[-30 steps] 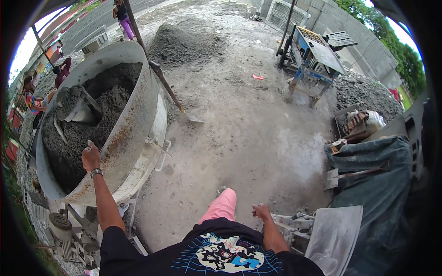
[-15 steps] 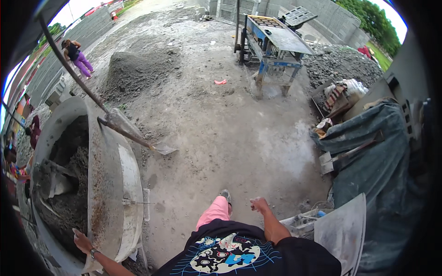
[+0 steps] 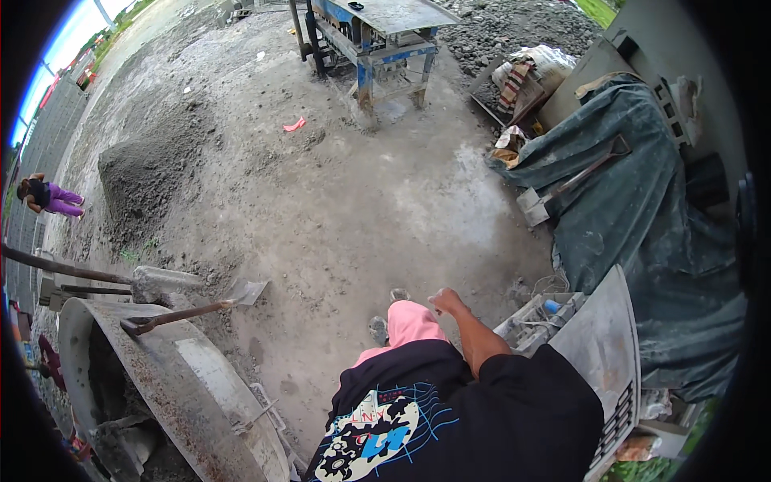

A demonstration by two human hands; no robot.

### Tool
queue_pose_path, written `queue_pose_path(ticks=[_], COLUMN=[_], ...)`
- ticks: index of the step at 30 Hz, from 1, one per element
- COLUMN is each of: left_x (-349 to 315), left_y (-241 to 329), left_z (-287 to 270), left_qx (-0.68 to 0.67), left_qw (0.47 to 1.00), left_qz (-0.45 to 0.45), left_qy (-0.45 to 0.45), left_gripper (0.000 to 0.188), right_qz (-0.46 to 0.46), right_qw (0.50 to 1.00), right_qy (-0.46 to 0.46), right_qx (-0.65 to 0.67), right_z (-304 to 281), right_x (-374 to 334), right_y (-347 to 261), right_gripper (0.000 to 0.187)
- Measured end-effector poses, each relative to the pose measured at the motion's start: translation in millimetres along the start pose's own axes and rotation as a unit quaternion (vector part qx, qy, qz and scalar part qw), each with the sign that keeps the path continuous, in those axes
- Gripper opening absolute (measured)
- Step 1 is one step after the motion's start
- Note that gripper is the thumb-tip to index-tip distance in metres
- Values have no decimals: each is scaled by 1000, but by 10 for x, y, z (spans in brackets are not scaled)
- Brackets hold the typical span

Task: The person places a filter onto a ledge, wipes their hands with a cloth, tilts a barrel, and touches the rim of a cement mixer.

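My right hand (image 3: 446, 302) hangs in front of me above the concrete floor, its fingers loosely bent and a little apart, holding nothing. Out of view is my left hand. A large round drum mixer (image 3: 213, 377), rusty and pale, stands at my left with dark grey mix (image 3: 108, 377) inside it. Against its outside leans a shovel (image 3: 189, 312), blade on the floor. Just beyond lies the blade of a long-handled shovel (image 3: 165, 283). Nearest my right hand is a grey machine part (image 3: 542, 317) with a blue fitting, beside a pale metal panel (image 3: 590, 345).
A dark green tarp (image 3: 634, 193) covers things at the right, with a shovel (image 3: 572, 178) lying against it. Ahead stands a blue metal machine (image 3: 365, 60), with gravel (image 3: 502, 36) behind. A sand heap (image 3: 144, 181) and a person (image 3: 52, 197) in purple trousers are at the far left.
My view has turned right and downward, so the mixer sits lower left. My left hand, earlier by the mixer's rim, has left the view. My right hand is still empty.
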State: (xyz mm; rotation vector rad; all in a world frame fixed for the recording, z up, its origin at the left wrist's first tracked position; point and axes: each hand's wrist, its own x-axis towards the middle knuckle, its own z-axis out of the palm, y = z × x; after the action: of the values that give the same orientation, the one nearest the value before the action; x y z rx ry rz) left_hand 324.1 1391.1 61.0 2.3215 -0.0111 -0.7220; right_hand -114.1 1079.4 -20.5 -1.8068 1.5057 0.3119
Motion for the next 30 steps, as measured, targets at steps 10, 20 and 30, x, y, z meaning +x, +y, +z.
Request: queue_pose_path(ticks=[10, 20, 30], left_x=[256, 1376, 1993], left_y=[207, 1437, 2378], left_z=[1041, 457, -1082], left_qx=[-36, -147, -182], left_qw=[957, 979, 941], left_qz=[-208, -137, -165], left_qy=[-200, -24, 232], left_gripper=[35, 42, 59], right_qz=[126, 84, 104], right_qw=[983, 921, 945], right_qy=[-2, 0, -28], right_qx=[134, 380, 310], right_z=[-529, -1770, -2392], right_x=[978, 2177, 2783], right_y=[-597, -1101, -1007], right_gripper=[38, 33, 33])
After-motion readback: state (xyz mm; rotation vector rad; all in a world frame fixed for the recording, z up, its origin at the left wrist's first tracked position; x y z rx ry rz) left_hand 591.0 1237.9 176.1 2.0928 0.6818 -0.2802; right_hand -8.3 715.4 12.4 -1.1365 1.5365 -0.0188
